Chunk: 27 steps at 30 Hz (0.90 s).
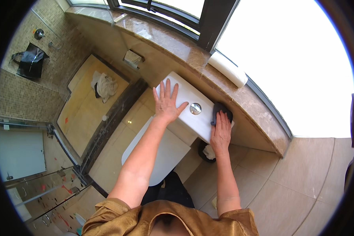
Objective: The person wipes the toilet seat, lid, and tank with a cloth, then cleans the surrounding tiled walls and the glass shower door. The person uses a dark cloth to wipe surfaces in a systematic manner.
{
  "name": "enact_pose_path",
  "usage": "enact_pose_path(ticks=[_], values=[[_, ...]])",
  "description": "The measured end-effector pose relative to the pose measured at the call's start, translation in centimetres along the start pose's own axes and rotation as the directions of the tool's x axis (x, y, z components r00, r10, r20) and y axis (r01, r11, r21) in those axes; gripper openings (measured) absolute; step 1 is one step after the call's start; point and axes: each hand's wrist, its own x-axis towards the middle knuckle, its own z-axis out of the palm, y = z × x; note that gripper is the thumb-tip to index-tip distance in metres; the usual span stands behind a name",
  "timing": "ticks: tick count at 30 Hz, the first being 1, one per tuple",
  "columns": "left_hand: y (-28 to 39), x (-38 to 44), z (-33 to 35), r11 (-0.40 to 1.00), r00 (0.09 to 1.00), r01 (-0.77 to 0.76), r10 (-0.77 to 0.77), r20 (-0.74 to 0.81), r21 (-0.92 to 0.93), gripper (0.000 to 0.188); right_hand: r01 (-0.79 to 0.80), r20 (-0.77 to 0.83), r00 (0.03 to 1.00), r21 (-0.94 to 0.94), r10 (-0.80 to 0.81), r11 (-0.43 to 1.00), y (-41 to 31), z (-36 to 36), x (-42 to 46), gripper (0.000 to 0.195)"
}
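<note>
A white toilet cistern (191, 96) stands below the window ledge, with a round chrome flush button (195, 109) in its lid. My left hand (167, 103) lies with fingers spread on the left end of the lid and holds nothing. At the right end, my right hand (221, 129) presses a dark grey cloth (221, 110) against the cistern's edge, palm down. The white toilet lid (168, 153) is closed, partly hidden under my left forearm.
A white roll (227, 69) rests on the marble ledge (191, 56). A lined black bin (207, 151) stands beside the toilet. Crumpled white cloths (105, 85) lie on the shower floor, past a dark stone kerb (118, 118). A black bag (32, 62) hangs by the mosaic wall.
</note>
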Motion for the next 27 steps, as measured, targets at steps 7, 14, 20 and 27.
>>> enact_pose_path(ticks=[7,14,20,27], values=[[-0.1,0.2,0.0,1.0,0.996,0.002,0.0,0.086,-0.019,0.097,-0.045,0.026,0.999,0.022,0.044,0.999,-1.8,-1.8,-4.9,0.066],[-0.5,0.5,-0.5,0.998,0.989,-0.038,0.044,0.144,-0.045,0.13,-0.041,-0.014,0.999,0.047,0.041,0.998,-1.0,-1.0,-4.0,0.073],[-1.1,0.6,-1.7,0.998,0.97,-0.045,0.053,0.239,-0.041,0.136,-0.085,-0.068,0.994,-0.005,0.085,0.996,-2.2,0.3,-5.7,0.07],[-0.4,0.5,-1.6,0.999,0.97,-0.017,0.024,0.242,-0.03,0.134,-0.011,-0.063,0.998,-0.118,0.003,0.993,-4.9,0.5,-6.0,0.07]])
